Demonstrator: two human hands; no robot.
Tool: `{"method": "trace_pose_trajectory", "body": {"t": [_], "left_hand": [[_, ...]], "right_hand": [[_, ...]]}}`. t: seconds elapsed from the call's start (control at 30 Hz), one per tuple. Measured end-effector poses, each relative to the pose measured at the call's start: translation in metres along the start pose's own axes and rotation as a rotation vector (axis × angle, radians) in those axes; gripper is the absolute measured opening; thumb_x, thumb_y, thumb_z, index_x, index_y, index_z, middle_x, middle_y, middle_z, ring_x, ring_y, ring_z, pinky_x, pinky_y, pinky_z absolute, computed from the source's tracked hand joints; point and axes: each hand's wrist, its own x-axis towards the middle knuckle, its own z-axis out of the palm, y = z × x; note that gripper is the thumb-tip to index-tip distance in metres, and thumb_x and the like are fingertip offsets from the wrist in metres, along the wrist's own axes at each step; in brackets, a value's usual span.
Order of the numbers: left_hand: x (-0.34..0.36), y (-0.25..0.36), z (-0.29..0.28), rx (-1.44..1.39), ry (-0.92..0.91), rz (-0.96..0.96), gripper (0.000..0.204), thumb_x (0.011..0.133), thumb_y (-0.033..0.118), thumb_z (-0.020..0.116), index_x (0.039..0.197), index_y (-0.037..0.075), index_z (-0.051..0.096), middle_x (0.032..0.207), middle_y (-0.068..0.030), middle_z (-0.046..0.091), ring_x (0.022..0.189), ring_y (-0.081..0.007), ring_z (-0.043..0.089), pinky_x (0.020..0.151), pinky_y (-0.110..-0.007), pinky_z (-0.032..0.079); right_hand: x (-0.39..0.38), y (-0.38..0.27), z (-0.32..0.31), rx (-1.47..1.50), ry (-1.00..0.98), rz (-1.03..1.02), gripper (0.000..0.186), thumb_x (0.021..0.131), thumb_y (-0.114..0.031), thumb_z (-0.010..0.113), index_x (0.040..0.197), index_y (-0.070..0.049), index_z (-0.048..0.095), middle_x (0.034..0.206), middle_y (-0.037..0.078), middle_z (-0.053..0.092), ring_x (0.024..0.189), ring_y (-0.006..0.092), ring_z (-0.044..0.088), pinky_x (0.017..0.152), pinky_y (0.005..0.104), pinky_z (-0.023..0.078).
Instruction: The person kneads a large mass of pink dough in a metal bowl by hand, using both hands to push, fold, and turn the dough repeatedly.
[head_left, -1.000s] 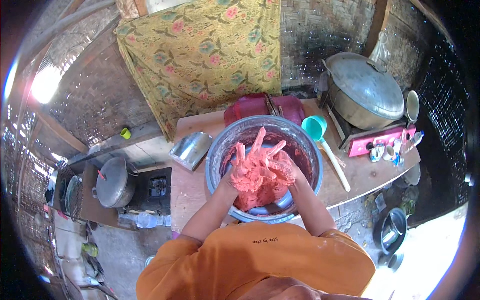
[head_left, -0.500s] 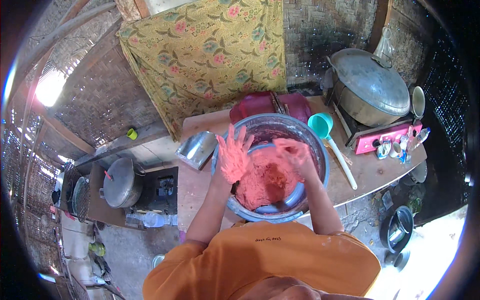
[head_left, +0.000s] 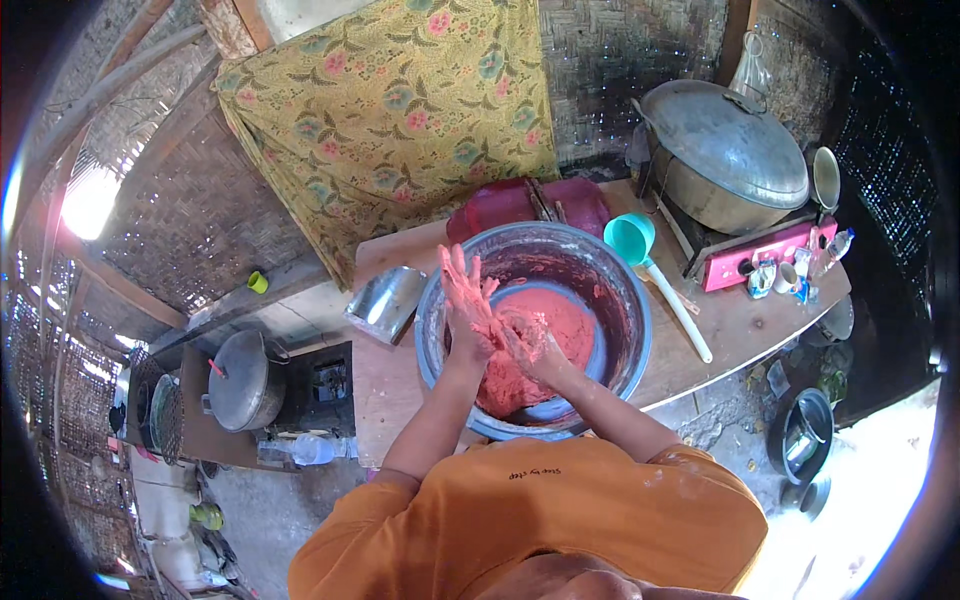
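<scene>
A wide blue basin [head_left: 632, 300] stands in front of me with a mass of moist pink dough [head_left: 548, 312] in it. My left hand [head_left: 466, 298] is raised over the basin's left side, its fingers stretched out and coated in pink dough. Pressed against the heel of that hand is my right hand [head_left: 532, 348], fingers curled round its edge and also smeared with dough. Both hands are above the dough, and my forearms partly hide it.
A turquoise dipper [head_left: 655, 265] with a white handle lies right of the basin, a shiny metal tin [head_left: 388, 302] left. Behind sits a dark red container [head_left: 495, 210]. A large lidded pot [head_left: 728, 160] rests on a pink-fronted stove [head_left: 735, 262]; another lidded pot [head_left: 243, 375] is at left.
My right hand has moved left from over the dough onto the base of my left hand. The left hand stays raised with fingers outstretched. The whole view has shifted slightly.
</scene>
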Motion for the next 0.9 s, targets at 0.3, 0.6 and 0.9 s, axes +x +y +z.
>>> {"method": "trace_pose_trajectory", "body": {"t": [0.3, 0.6, 0.9], "left_hand": [[0.001, -0.013, 0.018, -0.102, -0.256, -0.186, 0.076, 0.084, 0.058, 0.038, 0.139, 0.026, -0.003, 0.146, -0.0058, -0.007, 0.131, -0.0347, 0.011, 0.101, -0.047, 0.023], [-0.010, -0.003, 0.009, 0.834, -0.038, 0.312, 0.094, 0.077, 0.040, 0.062, 0.135, -0.004, 0.002, 0.139, -0.0212, 0.013, 0.128, -0.0342, 0.019, 0.104, -0.041, 0.021], [0.004, -0.014, 0.001, 1.116, -0.071, 0.514, 0.113, 0.062, 0.047, 0.072, 0.134, -0.007, 0.003, 0.139, -0.0286, 0.004, 0.130, -0.0374, 0.008, 0.105, -0.042, 0.011]], "right_hand": [[0.014, 0.031, -0.012, 0.546, 0.394, 0.033, 0.032, 0.088, -0.029, 0.050, 0.103, -0.002, 0.056, 0.102, 0.008, 0.057, 0.094, 0.0175, 0.053, 0.082, 0.0337, 0.042], [0.025, -0.036, -0.060, 1.839, -0.032, 0.462, 0.078, 0.084, -0.060, 0.031, 0.116, 0.009, 0.043, 0.114, 0.018, 0.051, 0.109, 0.0295, 0.045, 0.099, 0.0398, 0.030], [0.002, -0.030, -0.037, 1.993, 0.050, 0.418, 0.079, 0.081, -0.060, 0.041, 0.125, 0.007, 0.035, 0.124, 0.014, 0.043, 0.116, 0.0256, 0.040, 0.102, 0.0366, 0.026]]}}
